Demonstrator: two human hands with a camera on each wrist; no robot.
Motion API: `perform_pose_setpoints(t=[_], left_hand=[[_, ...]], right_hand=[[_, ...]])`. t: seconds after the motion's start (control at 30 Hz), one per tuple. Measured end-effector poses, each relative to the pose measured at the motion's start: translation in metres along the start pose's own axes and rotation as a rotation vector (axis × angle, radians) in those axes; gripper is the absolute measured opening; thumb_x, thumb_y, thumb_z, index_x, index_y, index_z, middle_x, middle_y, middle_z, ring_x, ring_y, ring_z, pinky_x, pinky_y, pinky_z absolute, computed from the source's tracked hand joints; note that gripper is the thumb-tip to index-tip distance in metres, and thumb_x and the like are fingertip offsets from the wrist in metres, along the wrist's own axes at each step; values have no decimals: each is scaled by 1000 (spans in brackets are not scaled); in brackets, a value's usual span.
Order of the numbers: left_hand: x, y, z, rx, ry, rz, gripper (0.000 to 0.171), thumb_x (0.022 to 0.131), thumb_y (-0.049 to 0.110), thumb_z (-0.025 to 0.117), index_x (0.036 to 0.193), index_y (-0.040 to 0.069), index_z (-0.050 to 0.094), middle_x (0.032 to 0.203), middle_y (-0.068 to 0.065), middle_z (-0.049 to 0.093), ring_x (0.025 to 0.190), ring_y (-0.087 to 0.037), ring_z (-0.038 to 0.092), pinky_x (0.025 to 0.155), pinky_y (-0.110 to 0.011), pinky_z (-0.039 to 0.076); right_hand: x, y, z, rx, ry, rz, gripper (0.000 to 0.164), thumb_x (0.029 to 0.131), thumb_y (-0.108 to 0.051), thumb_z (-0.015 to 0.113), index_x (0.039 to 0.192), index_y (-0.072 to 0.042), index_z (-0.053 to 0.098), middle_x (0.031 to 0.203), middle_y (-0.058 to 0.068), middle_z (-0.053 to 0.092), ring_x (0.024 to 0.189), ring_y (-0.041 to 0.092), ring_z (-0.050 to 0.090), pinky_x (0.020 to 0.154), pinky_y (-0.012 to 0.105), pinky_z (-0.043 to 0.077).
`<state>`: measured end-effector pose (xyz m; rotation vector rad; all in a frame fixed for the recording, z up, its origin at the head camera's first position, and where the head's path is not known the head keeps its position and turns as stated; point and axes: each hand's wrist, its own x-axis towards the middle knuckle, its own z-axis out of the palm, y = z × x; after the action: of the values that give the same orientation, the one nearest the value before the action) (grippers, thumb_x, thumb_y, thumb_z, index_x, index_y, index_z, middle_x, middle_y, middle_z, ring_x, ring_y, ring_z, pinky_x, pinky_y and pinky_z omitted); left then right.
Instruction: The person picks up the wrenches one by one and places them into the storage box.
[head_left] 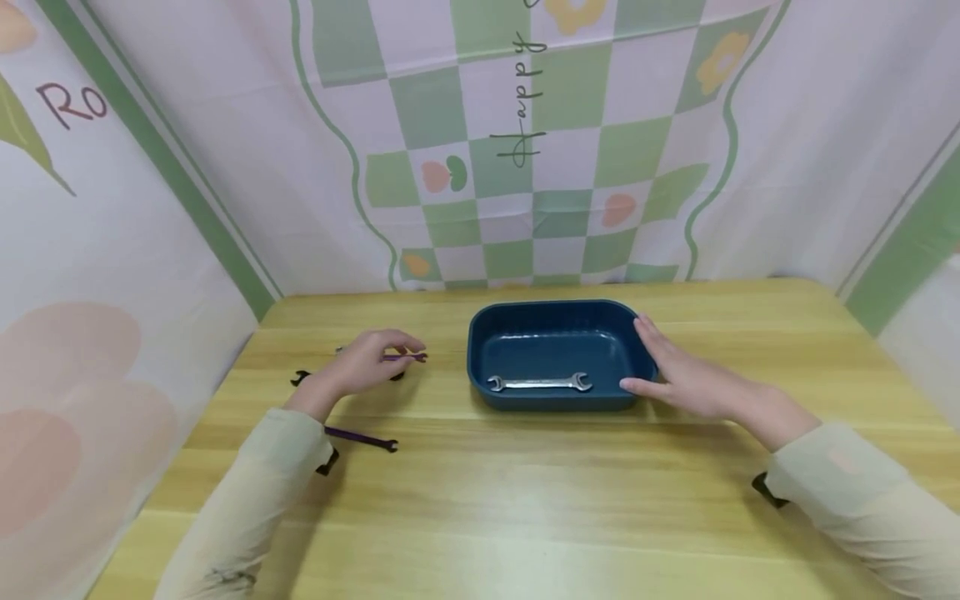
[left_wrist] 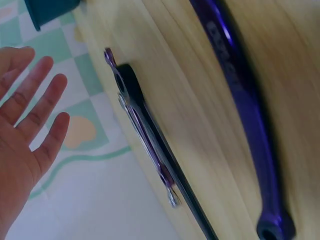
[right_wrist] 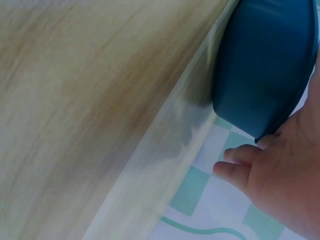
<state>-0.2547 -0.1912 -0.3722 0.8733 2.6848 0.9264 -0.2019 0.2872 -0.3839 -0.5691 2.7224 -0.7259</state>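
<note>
My left hand (head_left: pixel 367 360) hovers over a group of wrenches on the left of the table, fingers apart and nothing held in them. Beneath it lie a purple wrench (head_left: pixel 414 357), a black wrench (head_left: pixel 300 377) and a silver wrench (left_wrist: pixel 173 197), close together and partly covered by the hand in the head view. Nearer the front is another purple wrench (head_left: pixel 362 437), its left end behind the sleeve. My right hand (head_left: pixel 690 379) rests against the right end of a dark blue bin (head_left: pixel 555 403), fingers extended along the rim and thumb at its front edge. Inside the bin lies a silver open-end wrench (head_left: pixel 540 383).
Everything stands on a wood-grain table (head_left: pixel 510 508). Printed curtains with a green and white check (head_left: pixel 562 158) hang behind its back edge, and more cloth (head_left: pixel 97 333) hangs on the left. Dark wrist straps (head_left: pixel 768 490) show under both sleeves.
</note>
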Motion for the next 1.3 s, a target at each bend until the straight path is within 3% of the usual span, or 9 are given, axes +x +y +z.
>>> perform_pose_setpoints(t=[0.33,0.57,0.93,1.3], left_hand=[[-9,-20,-6,56,27,-58,25,101,6,63,124,3,71,137,-18,63,116,-33,63,102,-50,50],[-25,-29,-6,159,-1,-123,27,100,8,65,126,8,72,132,-17,65,124,-38,59,105,-55,46],[-38,-39,-7,167,-23,-179,29,100,6,63,127,6,71,133,-16,65,118,-37,61,101,-58,47],[-40,-45,-14,192,-28,-127,32,93,-3,65,124,2,72,127,-20,67,118,-41,61,102,-58,47]], right_hand=[[1,-1,-2,-7,9,-2,104,102,-53,56,161,-3,-14,167,19,-18,148,56,9,114,70,16],[2,-1,3,-1,4,-3,104,102,-53,56,162,-3,-13,167,19,-18,148,55,7,114,70,15],[2,0,2,8,6,-11,103,103,-51,57,162,-3,-13,167,18,-19,149,54,6,114,70,15],[0,1,1,-1,13,-7,103,102,-52,57,162,-5,-13,167,17,-19,149,54,6,114,70,16]])
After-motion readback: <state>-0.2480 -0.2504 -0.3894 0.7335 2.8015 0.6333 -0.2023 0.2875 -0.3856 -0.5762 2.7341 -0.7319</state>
